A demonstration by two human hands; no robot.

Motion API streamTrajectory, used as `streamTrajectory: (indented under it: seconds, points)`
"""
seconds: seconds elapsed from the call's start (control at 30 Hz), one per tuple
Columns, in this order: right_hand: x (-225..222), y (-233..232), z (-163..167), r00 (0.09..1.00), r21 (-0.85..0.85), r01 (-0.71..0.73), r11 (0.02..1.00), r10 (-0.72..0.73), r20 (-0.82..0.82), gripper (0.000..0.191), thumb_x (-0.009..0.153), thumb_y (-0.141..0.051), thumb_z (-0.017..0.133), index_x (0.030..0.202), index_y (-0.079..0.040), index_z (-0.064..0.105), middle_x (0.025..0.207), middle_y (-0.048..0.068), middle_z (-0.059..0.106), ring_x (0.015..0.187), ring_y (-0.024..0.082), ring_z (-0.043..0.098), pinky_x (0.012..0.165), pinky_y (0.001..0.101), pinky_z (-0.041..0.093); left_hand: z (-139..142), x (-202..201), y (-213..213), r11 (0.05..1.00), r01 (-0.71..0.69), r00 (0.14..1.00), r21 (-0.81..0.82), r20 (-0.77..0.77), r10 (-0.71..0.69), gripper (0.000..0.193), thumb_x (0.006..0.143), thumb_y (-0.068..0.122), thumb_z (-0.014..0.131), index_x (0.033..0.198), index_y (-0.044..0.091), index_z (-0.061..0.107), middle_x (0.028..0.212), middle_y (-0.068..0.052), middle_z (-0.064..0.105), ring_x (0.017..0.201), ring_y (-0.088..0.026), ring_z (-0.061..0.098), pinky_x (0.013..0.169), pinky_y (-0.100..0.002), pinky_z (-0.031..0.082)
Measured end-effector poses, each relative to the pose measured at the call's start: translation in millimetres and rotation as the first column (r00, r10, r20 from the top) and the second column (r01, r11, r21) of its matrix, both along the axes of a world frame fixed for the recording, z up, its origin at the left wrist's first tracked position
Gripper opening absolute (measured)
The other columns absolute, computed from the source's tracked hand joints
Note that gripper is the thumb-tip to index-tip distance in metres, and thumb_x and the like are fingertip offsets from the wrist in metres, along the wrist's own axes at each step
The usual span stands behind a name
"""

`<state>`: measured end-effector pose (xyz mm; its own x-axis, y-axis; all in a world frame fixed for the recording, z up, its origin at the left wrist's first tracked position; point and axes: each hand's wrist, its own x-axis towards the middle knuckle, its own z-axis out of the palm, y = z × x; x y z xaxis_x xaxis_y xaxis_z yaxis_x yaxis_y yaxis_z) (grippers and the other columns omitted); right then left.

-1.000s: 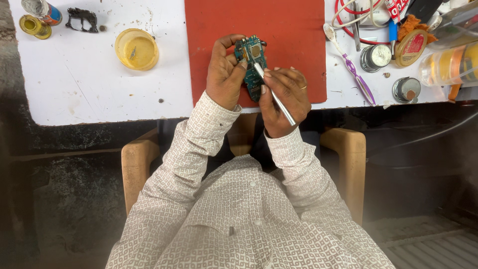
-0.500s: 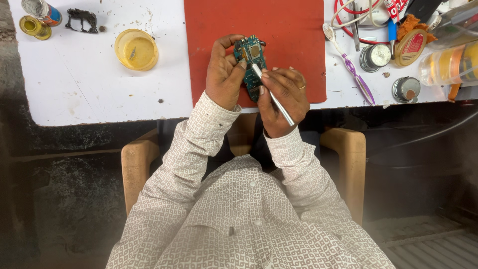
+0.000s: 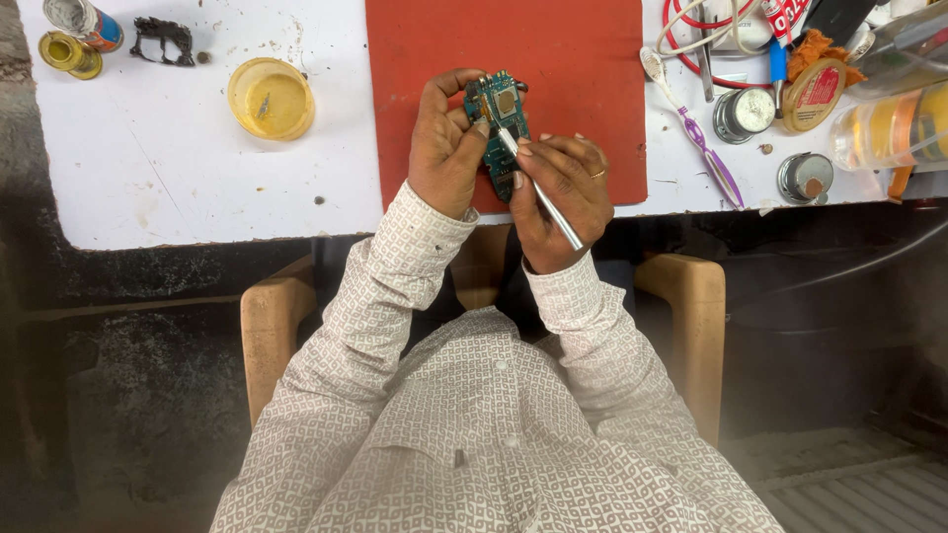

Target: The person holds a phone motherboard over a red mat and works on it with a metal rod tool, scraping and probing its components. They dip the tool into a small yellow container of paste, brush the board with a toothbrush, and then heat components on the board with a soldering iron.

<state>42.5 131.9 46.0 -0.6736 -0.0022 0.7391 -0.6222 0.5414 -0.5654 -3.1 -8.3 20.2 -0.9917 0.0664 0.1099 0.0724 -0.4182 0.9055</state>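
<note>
- Head view, looking straight down at a white table with a red mat at top centre of the frame.
- Left hand just left of centre, fingers curled and gripping a small green circuit board, thumb pressed on the board's near face.
- Circuit board held upright-ish over the lower edge of the red mat, between both hands, top end near the middle of the mat.
- Right hand just right of the board, fingers closed in a pen grip around a thin silver tool.
- Tool slanting from lower right up to upper left, tip touching the upper part of the board beside the left thumb.
- Ring on one finger of the right hand.
- Yellow round dish in the upper left of the frame, well apart from the hands.
- Small yellow spool and a dark metal piece at the far upper left corner.
- Purple toothbrush lying diagonally just right of the mat.
- Two round metal tins at upper right, near a red cable and a clear jar lying on its side.
- Patterned white shirt sleeves and wooden chair arms across the lower half of the frame.
</note>
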Motion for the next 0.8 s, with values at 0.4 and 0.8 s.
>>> streamTrajectory:
  seconds: [0.4,0.8]
  points:
    - [-0.3,-0.6,-2.8,1.000,0.006,0.018,1.000,-0.018,0.008,0.016,0.094,-0.007,0.073,0.110,-0.006,0.074,0.109,0.008,0.076,0.111,0.027,0.068,0.110,0.0456,0.047,0.3,0.6,-1.1,0.999,-0.013,1.000,-0.048,-0.013,0.013,0.041,0.100,-0.010,0.041,0.139,0.001,0.035,0.112,-0.022,0.071,0.104,-0.026,0.075,0.095,-0.036,0.064]
    - [0.8,-0.5,-2.0,1.000,-0.003,0.017,1.000,-0.017,0.015,0.016,0.094,-0.007,0.073,0.110,-0.006,0.074,0.110,0.008,0.076,0.111,0.027,0.068,0.110,0.0450,0.047,-1.7,0.5,0.3,1.000,0.001,1.000,-0.004,-0.014,-0.001,0.041,0.100,-0.009,0.041,0.139,0.001,0.033,0.114,-0.022,0.070,0.106,-0.026,0.075,0.097,-0.037,0.064]
